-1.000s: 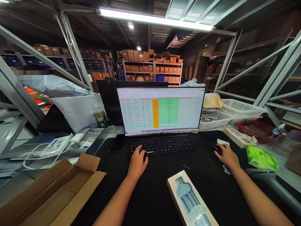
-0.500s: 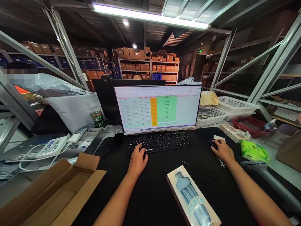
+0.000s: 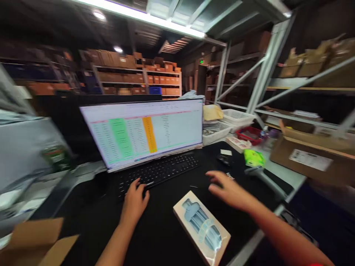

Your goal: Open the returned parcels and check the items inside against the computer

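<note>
Just near of my right hand (image 3: 229, 191), which hovered open and empty, lay the boxed bottle (image 3: 202, 226), long axis running near-right to far-left; my left hand (image 3: 135, 201) rested flat on the keyboard (image 3: 161, 170), farther off.

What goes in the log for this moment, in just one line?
left hand: on keyboard | right hand: open, above black mat, off mouse | boxed item: lying between forearms | monitor: spreadsheet

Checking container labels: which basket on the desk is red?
The small basket right of the two white baskets, behind the green packet; the others are white.
</note>
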A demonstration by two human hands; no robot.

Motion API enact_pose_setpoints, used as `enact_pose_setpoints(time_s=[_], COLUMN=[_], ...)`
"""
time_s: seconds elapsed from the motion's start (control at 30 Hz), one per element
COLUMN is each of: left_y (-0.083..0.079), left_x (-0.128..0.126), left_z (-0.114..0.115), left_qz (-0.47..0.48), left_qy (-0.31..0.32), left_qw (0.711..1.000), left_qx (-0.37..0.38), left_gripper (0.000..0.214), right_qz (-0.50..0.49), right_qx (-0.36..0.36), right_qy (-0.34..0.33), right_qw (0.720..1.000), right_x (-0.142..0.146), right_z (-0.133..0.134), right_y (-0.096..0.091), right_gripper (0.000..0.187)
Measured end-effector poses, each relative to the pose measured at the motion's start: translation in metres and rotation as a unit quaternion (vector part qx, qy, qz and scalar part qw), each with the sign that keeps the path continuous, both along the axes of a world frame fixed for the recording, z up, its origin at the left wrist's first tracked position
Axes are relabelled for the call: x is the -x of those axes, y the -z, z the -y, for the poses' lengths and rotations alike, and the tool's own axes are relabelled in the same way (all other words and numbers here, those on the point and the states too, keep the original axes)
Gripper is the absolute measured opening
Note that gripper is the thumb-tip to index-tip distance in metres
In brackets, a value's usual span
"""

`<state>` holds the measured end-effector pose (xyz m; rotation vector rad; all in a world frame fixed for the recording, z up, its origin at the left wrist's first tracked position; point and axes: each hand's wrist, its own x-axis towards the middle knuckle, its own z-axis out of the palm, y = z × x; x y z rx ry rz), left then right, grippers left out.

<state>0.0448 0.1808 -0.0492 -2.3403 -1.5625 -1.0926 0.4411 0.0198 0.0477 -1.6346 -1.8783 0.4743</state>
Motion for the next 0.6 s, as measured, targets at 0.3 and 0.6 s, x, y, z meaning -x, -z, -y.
enact_pose_setpoints(time_s=[0.3,0.6], left_y=[0.011,0.020], left_x=[0.006,0.013], left_z=[-0.023,-0.031], left_qz=[-0.027,-0.020], left_qy=[0.020,0.020], left_qw=[0.999,0.999], left_qx=[-0.024,-0.026], left_gripper=[0.056,0.056], right_qz=[0.115,-0.038], right_qx=[0.144,0.084], right_qy=[0.001,0.054], right_qw=[0.983,0.994], right_x=[0.105,0.022], right_z=[0.095,0.095], right_y=[0.051,-0.009], right_gripper=[0.104,0.087])
